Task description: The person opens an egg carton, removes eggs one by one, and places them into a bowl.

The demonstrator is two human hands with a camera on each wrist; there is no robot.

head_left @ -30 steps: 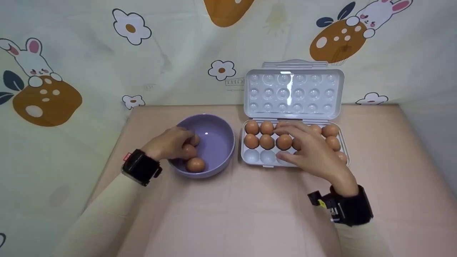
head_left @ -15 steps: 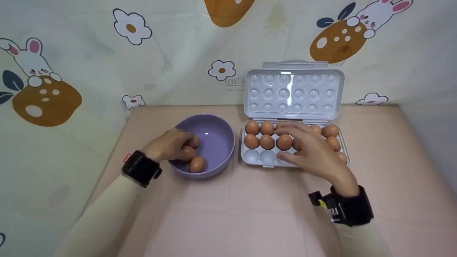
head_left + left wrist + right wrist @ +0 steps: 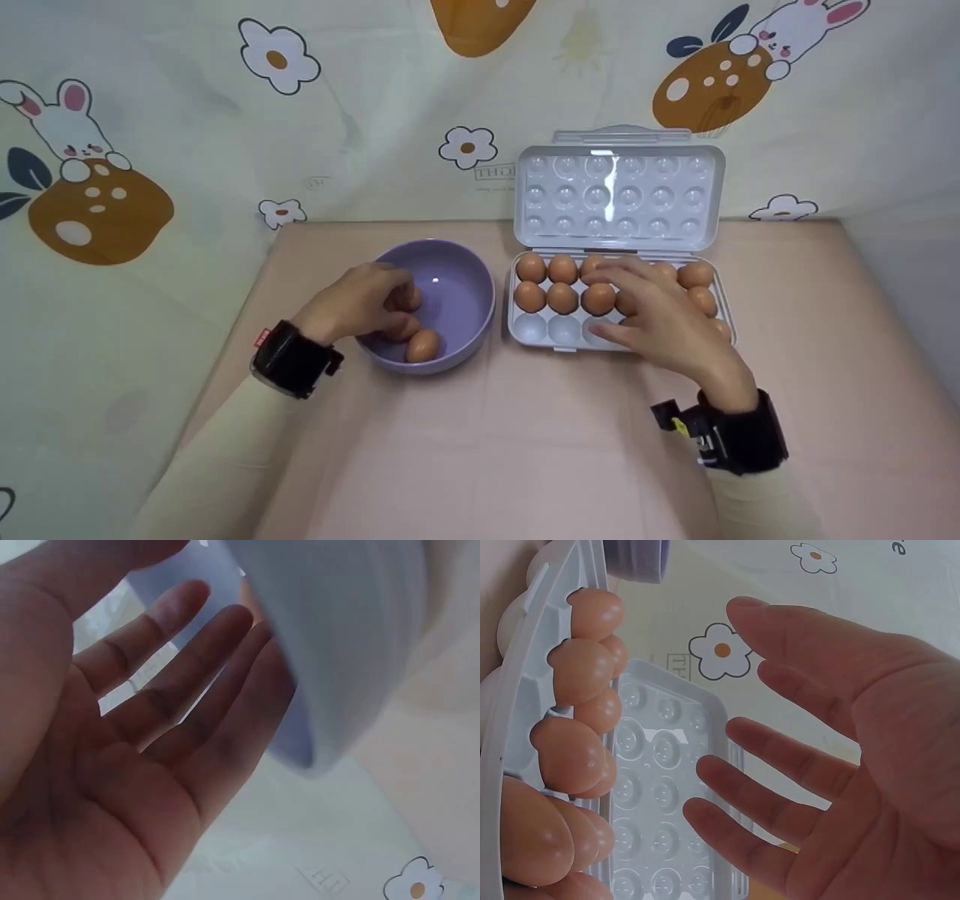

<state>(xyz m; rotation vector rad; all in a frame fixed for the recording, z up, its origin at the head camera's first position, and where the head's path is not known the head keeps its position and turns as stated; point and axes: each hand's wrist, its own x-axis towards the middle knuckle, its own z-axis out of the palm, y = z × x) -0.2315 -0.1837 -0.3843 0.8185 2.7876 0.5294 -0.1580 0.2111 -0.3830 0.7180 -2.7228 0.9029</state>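
Note:
My left hand [image 3: 351,301] reaches over the near-left rim of a purple bowl [image 3: 461,300], thumb and fingers spread apart. Brown eggs lie inside: one egg [image 3: 424,346] sits in front of the thumb, and others are partly hidden beneath the hand. In the left wrist view, the relaxed fingers [image 3: 217,637] cross the bowl's rim with a bit of egg behind them. My right hand [image 3: 664,322] hovers over an egg carton [image 3: 564,330], fingers loosely bent and nothing between them. Brown eggs [image 3: 581,671] fill its back rows; pale hollows show at front left.
The carton's clear lid [image 3: 619,199] stands raised at the back, against a cloth backdrop [image 3: 375,112] printed with flowers and rabbits. A pinkish cloth [image 3: 480,450] covers the table. Bowl and carton stand side by side with a narrow gap.
In the bowl, the front egg has rolled a little to the right. My left hand's fingers and thumb have spread wider. The right hand has stayed in place.

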